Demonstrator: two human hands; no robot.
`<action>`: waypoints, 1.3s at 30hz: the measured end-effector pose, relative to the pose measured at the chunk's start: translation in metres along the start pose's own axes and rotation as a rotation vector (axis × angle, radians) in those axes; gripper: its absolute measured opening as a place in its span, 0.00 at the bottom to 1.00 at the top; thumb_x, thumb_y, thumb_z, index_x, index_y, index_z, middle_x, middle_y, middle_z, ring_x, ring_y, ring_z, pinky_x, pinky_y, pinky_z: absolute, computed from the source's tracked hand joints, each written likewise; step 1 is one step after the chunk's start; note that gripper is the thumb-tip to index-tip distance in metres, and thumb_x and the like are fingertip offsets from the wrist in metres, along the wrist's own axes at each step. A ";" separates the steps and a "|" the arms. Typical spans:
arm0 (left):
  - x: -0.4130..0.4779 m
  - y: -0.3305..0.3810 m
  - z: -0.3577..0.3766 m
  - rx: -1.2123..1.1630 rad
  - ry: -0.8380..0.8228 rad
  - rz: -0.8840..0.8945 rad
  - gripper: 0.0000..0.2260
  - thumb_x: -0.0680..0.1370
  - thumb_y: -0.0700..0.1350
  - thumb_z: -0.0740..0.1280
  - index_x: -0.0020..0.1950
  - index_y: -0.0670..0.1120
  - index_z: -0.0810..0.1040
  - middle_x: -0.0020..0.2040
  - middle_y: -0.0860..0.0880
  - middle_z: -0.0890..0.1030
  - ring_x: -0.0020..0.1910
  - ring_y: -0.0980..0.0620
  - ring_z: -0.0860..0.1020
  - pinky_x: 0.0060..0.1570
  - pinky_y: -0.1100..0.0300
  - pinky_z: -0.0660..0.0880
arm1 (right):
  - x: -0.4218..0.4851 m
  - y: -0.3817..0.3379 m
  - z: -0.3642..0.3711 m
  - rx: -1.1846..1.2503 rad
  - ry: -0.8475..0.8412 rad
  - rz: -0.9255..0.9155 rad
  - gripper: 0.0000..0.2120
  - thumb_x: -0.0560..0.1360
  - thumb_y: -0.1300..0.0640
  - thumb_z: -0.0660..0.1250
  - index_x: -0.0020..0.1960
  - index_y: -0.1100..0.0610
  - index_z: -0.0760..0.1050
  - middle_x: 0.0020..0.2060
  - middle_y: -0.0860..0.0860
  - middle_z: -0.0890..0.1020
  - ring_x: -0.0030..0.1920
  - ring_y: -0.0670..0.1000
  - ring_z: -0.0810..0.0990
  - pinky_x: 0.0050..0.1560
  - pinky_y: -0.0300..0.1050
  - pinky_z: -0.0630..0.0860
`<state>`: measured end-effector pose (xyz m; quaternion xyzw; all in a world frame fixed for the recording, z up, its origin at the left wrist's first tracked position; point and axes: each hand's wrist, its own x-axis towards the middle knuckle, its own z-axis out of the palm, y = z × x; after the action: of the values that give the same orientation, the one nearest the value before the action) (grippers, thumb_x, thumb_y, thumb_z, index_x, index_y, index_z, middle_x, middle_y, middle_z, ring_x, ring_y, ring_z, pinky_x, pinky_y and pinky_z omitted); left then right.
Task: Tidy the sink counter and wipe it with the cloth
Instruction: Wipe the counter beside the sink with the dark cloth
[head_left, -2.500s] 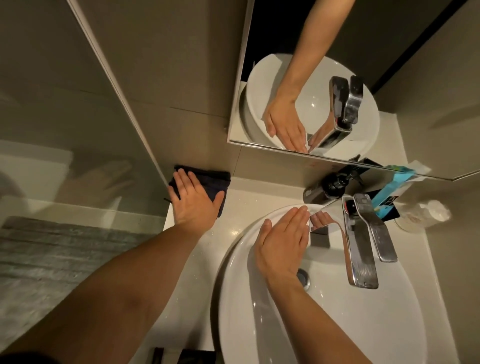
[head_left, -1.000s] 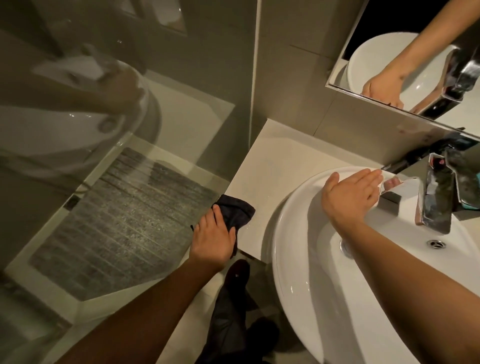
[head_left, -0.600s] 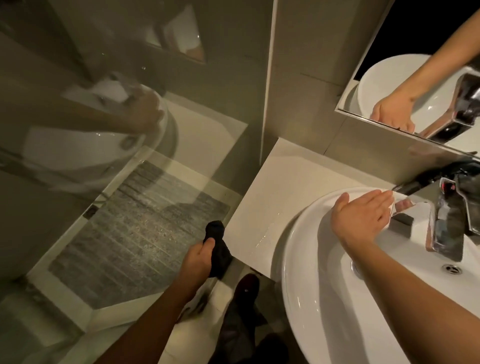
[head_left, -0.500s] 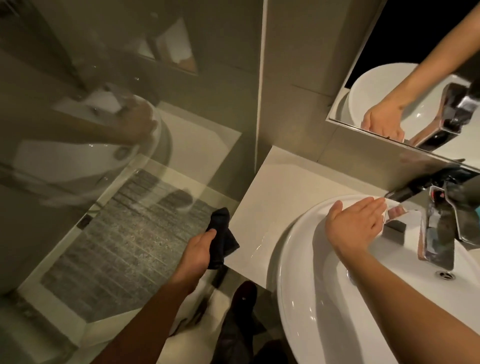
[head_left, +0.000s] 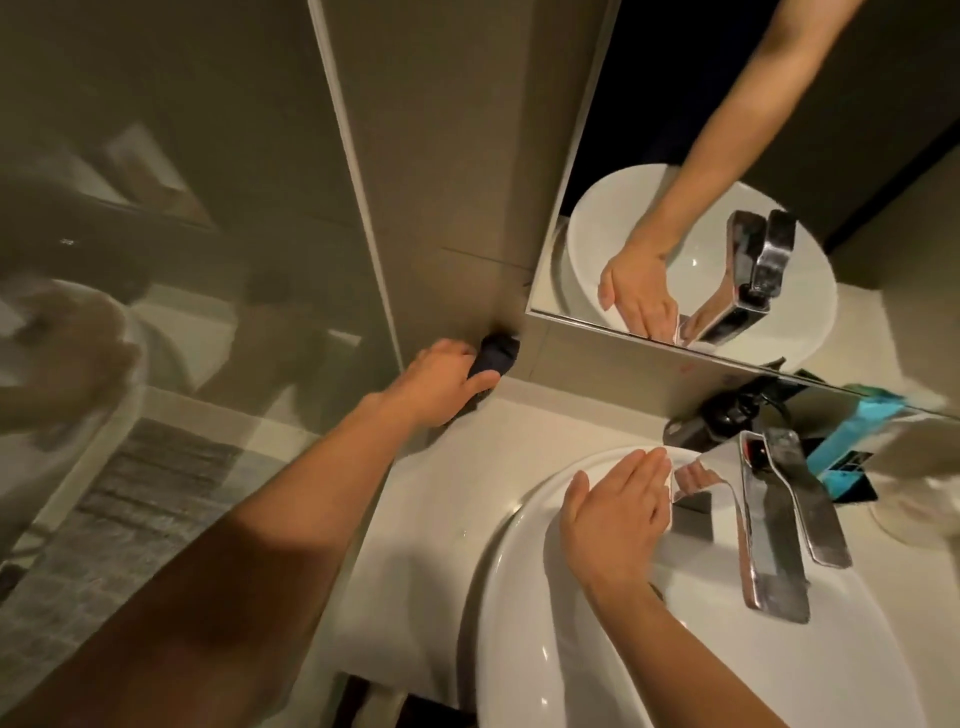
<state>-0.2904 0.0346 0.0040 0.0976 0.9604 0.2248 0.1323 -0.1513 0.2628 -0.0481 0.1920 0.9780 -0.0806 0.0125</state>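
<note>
My left hand (head_left: 441, 382) grips a bunched dark cloth (head_left: 496, 354) and presses it into the back left corner of the pale counter (head_left: 426, 519), against the wall. My right hand (head_left: 615, 514) lies flat with fingers together on the back rim of the white basin (head_left: 530, 597), just left of the chrome tap (head_left: 774, 535). It holds nothing.
Behind the tap stand a dark pump bottle (head_left: 727, 415), a teal box (head_left: 844, 444) and a pale bottle (head_left: 914, 467), blurred. A mirror (head_left: 701, 171) hangs above the basin. A glass panel (head_left: 171, 291) borders the counter on the left, with a grey mat (head_left: 88, 525) beyond.
My left hand carried the cloth from the counter's front edge up to the back left corner by the wall. My right hand stayed on the basin rim.
</note>
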 end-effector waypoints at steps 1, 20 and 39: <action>0.013 -0.001 0.002 0.072 -0.020 0.069 0.18 0.83 0.58 0.61 0.58 0.45 0.80 0.58 0.46 0.78 0.60 0.43 0.74 0.59 0.47 0.71 | 0.000 0.000 0.000 -0.012 -0.005 0.003 0.37 0.82 0.45 0.55 0.80 0.70 0.50 0.80 0.66 0.52 0.81 0.63 0.50 0.80 0.58 0.51; -0.001 -0.027 0.097 -0.132 -0.161 0.273 0.25 0.86 0.52 0.54 0.82 0.47 0.57 0.82 0.51 0.61 0.82 0.53 0.53 0.78 0.58 0.47 | 0.003 0.000 0.007 -0.050 0.027 0.009 0.37 0.81 0.45 0.51 0.80 0.69 0.49 0.81 0.65 0.50 0.82 0.62 0.48 0.80 0.58 0.50; -0.182 -0.024 0.130 -0.178 -0.143 0.102 0.25 0.86 0.56 0.50 0.83 0.53 0.53 0.82 0.57 0.55 0.80 0.65 0.46 0.80 0.57 0.43 | 0.003 0.005 0.011 0.007 0.069 -0.019 0.39 0.81 0.43 0.48 0.80 0.71 0.49 0.80 0.68 0.52 0.81 0.64 0.51 0.80 0.59 0.51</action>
<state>-0.0827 0.0210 -0.0809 0.1500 0.9185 0.3082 0.1969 -0.1519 0.2664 -0.0595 0.1856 0.9793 -0.0776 -0.0228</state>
